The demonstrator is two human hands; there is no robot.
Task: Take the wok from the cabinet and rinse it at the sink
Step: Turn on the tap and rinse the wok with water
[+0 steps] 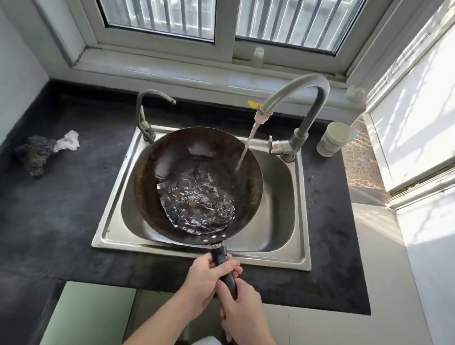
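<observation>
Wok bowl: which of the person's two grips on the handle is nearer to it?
Left. The left grip holds the handle just behind the wok bowl; the right grip holds it further back, toward the person.

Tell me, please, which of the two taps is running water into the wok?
The tall tap at the sink's back right: its stream falls into the wok. The smaller left tap is dry.

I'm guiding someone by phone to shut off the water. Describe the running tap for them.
Find the sink under the window. Two taps stand at its back; the running tap is the tall one on the right, beside a white cup. Unlike the small left tap, it arches high and pours into the wok.
</observation>
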